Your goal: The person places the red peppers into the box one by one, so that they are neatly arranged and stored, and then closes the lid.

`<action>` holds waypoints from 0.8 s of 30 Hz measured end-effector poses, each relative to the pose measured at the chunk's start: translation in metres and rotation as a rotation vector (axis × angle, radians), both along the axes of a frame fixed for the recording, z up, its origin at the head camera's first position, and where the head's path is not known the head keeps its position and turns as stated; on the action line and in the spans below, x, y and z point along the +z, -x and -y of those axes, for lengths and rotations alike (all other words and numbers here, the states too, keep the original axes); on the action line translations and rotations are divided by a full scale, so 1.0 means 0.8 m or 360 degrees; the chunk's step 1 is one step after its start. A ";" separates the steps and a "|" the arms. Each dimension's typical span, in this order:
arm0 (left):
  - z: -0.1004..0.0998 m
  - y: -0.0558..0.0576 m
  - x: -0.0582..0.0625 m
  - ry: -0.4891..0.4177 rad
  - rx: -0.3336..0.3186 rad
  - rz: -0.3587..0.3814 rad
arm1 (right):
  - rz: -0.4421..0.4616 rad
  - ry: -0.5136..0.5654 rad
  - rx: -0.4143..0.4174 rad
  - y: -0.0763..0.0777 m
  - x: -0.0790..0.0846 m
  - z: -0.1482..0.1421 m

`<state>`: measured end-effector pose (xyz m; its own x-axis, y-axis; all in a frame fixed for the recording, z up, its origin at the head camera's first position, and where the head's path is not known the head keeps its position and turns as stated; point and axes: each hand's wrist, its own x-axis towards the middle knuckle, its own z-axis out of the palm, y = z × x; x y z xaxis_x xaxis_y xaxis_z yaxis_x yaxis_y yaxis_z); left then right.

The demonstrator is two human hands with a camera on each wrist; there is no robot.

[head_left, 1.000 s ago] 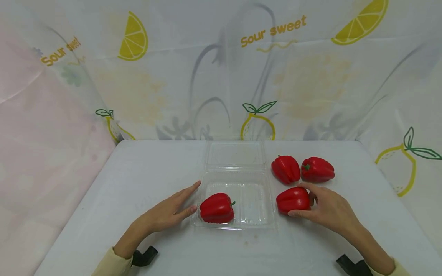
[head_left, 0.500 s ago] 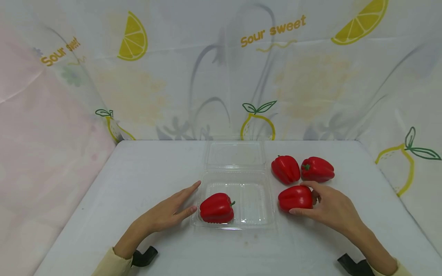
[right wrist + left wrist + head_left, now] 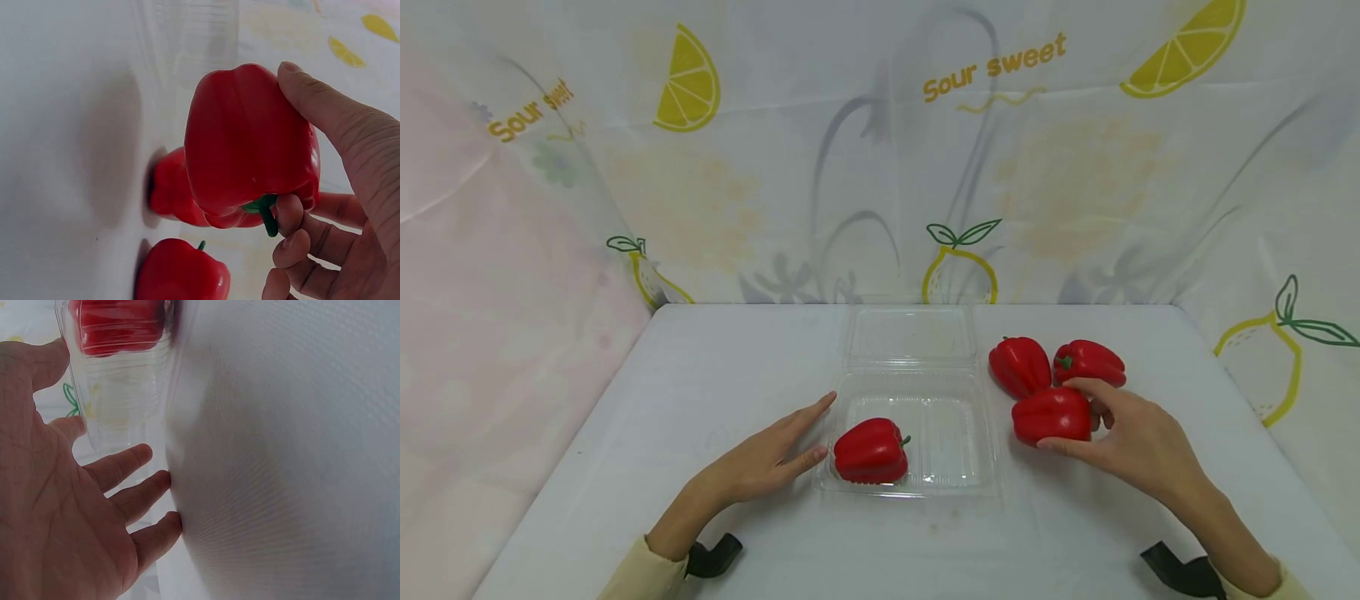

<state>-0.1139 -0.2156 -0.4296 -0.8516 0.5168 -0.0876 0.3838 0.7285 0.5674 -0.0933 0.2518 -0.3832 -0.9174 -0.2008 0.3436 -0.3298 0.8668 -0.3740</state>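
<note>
A red bell pepper (image 3: 1051, 415) is gripped between the thumb and fingers of my right hand (image 3: 1138, 437). In the right wrist view this pepper (image 3: 250, 134) hangs above the table, its green stem beside the curled fingers. My left hand (image 3: 763, 462) has its fingers spread, with thumb and forefinger by the left edge of a clear plastic clamshell box (image 3: 951, 442). Another red bell pepper (image 3: 871, 452) lies in the left half of the box. In the left wrist view the thumb meets the box wall (image 3: 122, 394), and the other fingertips rest against the table.
Two more red peppers, one on the left (image 3: 1019, 367) and one on the right (image 3: 1088, 363), lie behind the held one. The box's lid (image 3: 912, 335) is folded back flat. White cloth covers the table (image 3: 737, 358), and a printed curtain (image 3: 865, 167) hangs behind it.
My right hand has raised the pepper off the table and shifted it slightly right and away from me. The left hand stays where it was.
</note>
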 end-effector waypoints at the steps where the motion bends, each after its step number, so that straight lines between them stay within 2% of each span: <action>1: 0.000 0.000 0.000 -0.0001 0.0000 0.0001 | 0.0000 0.0001 -0.0001 0.000 0.001 0.000; 24: 0.000 -0.001 0.001 -0.0007 0.0002 -0.0001 | 0.0082 0.0175 0.0037 0.008 0.020 0.026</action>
